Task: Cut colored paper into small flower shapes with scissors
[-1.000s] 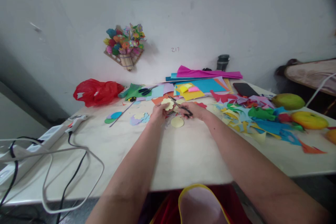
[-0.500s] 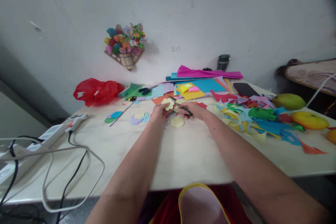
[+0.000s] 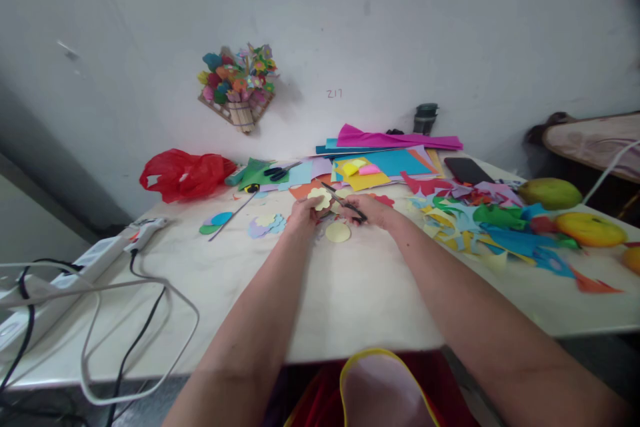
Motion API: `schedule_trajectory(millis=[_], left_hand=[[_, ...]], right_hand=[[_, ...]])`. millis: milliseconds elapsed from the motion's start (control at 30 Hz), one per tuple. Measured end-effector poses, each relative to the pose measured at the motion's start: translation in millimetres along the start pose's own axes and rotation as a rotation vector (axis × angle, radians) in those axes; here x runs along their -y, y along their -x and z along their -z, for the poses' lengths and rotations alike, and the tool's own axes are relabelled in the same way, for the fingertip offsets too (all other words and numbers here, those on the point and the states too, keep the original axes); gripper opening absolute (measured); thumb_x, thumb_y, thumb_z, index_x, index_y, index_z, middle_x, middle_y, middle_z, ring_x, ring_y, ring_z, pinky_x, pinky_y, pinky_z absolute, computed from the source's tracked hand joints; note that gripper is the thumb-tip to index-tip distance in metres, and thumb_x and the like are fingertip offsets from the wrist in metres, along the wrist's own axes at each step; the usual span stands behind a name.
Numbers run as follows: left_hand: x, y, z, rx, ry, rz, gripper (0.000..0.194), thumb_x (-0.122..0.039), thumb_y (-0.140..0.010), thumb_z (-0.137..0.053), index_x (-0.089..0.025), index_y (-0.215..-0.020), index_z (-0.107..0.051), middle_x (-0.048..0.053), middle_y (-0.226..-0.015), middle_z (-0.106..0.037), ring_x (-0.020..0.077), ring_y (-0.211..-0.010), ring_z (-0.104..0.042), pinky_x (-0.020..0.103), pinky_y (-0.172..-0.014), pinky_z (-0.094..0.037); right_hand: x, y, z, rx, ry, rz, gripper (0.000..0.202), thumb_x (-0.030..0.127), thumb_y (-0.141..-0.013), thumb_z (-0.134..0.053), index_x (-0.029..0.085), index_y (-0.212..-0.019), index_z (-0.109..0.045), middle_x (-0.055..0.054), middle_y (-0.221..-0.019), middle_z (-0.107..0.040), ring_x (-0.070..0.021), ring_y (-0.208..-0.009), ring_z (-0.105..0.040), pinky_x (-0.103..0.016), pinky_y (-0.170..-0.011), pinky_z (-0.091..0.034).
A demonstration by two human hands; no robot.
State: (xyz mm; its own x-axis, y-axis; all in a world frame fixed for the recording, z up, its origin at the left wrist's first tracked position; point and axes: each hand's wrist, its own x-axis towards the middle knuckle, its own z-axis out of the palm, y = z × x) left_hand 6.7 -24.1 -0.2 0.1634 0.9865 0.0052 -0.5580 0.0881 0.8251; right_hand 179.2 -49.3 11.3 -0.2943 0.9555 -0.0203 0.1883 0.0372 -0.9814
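A pale yellow scalloped paper flower (image 3: 320, 198) is pinched in my left hand (image 3: 303, 211), its fingers closed at the lower left edge. My right hand (image 3: 371, 209) is closed round the handles of dark scissors (image 3: 340, 197), whose blades point up and left beside the flower. Just below both hands a pale yellow paper circle (image 3: 339, 233) lies on the white table (image 3: 360, 300). Pastel cut-out shapes (image 3: 267, 225) lie left of my left hand. Behind my right hand a red paper piece (image 3: 385, 201) shows.
Coloured scraps (image 3: 485, 227), a phone (image 3: 467, 171) and mangoes (image 3: 590, 229) lie at the right. Paper sheets (image 3: 400, 163) and a second pair of scissors (image 3: 279, 172) are at the back. A red bag (image 3: 185, 175) and a power strip (image 3: 85, 263) with cables sit at the left.
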Motion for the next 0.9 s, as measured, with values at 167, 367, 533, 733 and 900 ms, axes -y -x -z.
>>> schedule_trajectory(millis=[167, 367, 533, 733, 900], left_hand=[[0, 1, -0.4, -0.013, 0.0, -0.003, 0.019, -0.006, -0.062, -0.067, -0.009, -0.08, -0.064, 0.01, -0.078, -0.07, 0.022, -0.073, -0.071, 0.03, -0.069, -0.058], [-1, 1, 0.1, -0.029, -0.008, -0.005, 0.02, -0.007, -0.063, -0.067, -0.01, -0.082, -0.064, 0.009, -0.079, -0.071, 0.0211, -0.074, -0.071, 0.029, -0.069, -0.059], [-2, 2, 0.6, -0.016, -0.013, 0.004, 0.019, -0.007, -0.064, -0.066, -0.009, -0.082, -0.064, 0.009, -0.078, -0.071, 0.0208, -0.074, -0.071, 0.029, -0.069, -0.058], [1, 0, 3.4, 0.016, -0.082, 0.029, 0.016, -0.009, -0.063, -0.069, -0.007, -0.078, -0.063, 0.011, -0.077, -0.07, 0.0179, -0.068, -0.068, 0.027, -0.068, -0.056], [1, 1, 3.3, 0.004, -0.107, 0.02, 0.015, -0.009, -0.063, -0.07, -0.009, -0.076, -0.064, 0.009, -0.075, -0.07, 0.0164, -0.065, -0.067, 0.026, -0.064, -0.056]], right_hand=[[0, 0, -1, 0.001, -0.02, -0.003, 0.011, 0.011, -0.071, -0.053, 0.016, -0.062, -0.05, 0.001, -0.05, -0.052, -0.0074, -0.038, -0.043, -0.018, -0.036, -0.031], [-1, -3, -1, 0.027, -0.088, -0.001, 0.005, 0.013, -0.069, -0.056, 0.016, -0.065, -0.053, 0.002, -0.051, -0.052, -0.008, -0.039, -0.043, -0.02, -0.036, -0.032], [-5, -5, 2, 0.038, -0.096, 0.007, 0.002, 0.015, -0.069, -0.055, 0.015, -0.068, -0.057, 0.001, -0.051, -0.054, -0.008, -0.039, -0.044, -0.02, -0.036, -0.033], [-11, -10, 3, 0.027, -0.066, 0.047, 0.006, 0.016, -0.069, -0.061, 0.014, -0.075, -0.06, 0.002, -0.054, -0.057, -0.0073, -0.039, -0.044, -0.019, -0.036, -0.033], [-11, -9, 3, 0.023, -0.05, 0.048, 0.005, 0.016, -0.071, -0.062, 0.014, -0.074, -0.06, 0.002, -0.053, -0.057, -0.0073, -0.039, -0.045, -0.02, -0.038, -0.034]])
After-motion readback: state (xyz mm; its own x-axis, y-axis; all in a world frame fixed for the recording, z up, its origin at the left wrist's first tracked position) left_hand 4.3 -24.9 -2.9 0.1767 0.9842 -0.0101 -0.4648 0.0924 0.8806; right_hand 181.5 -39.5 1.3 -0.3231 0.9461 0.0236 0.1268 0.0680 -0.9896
